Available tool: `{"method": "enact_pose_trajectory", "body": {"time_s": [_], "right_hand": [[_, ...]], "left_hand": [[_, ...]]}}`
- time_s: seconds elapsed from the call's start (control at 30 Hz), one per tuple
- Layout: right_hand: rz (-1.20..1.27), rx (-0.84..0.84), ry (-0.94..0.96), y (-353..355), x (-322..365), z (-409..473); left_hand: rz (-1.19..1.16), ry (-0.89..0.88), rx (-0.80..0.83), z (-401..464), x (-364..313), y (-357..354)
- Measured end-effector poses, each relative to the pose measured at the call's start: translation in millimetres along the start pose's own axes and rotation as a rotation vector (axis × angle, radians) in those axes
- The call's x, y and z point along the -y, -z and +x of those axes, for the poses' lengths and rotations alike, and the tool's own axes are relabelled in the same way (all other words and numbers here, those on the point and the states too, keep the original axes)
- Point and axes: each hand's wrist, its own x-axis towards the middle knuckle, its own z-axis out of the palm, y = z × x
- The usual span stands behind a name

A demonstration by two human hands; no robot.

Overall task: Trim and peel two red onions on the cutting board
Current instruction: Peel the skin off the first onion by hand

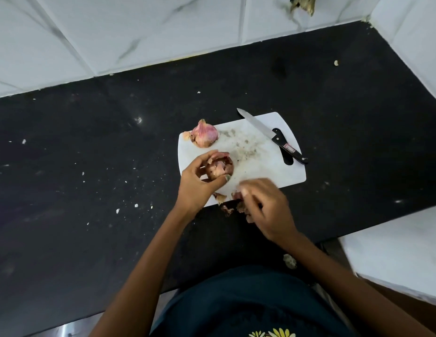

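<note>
White cutting board on black counter. On board: unpeeled red onion at far-left corner, knife along far-right edge, tip overhanging. Left hand curled around half-peeled onion over board's left side. Right hand at board's near edge, blurred, fingers pinching skin scraps. Open counter left of board.

Two onions on board left; knife right.
</note>
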Motion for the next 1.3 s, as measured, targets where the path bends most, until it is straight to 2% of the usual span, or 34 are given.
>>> {"method": "enact_pose_trajectory", "body": {"time_s": [0.07,0.1,0.23,0.3,0.47,0.6,0.77,0.93,1.03,1.3], "right_hand": [[0.146,-0.108,-0.145,11.3,11.2,22.6],[0.214,-0.1,-0.206,16.9,14.6,33.9],[0.407,0.206,-0.37,27.1,14.5,61.4],[0.392,0.253,-0.384,26.2,12.6,65.6],[0.368,0.161,-0.401,25.1,16.3,66.5],[0.327,0.105,-0.336,26.5,22.6,65.1],[0.34,0.078,-0.307,34.0,23.3,62.2],[0.368,0.022,-0.395,38.6,12.1,61.1],[0.465,-0.02,-0.463,41.3,7.6,59.9],[0.541,-0.259,-0.685,45.2,-4.9,56.9]], "left_hand": [[-0.004,0.014,0.093,-4.8,-0.8,-0.6],[-0.009,0.02,0.135,-6.9,-0.9,-0.7],[-0.079,0.067,0.227,-9.1,-5.1,0.1],[-0.1,0.088,0.251,-8.0,-8.0,0.4],[-0.174,0.132,0.251,-9.7,-15.1,-4.5],[-0.229,0.159,0.218,-11.7,-18.4,-7.8],[-0.286,0.198,0.261,-10.8,-20.5,-7.3],[-0.262,0.22,0.32,-9.8,-25.8,-10.8],[-0.254,0.245,0.34,-9.6,-31.2,-13.8],[-0.349,0.264,0.353,-5.6,-31.6,-14.4]]}}
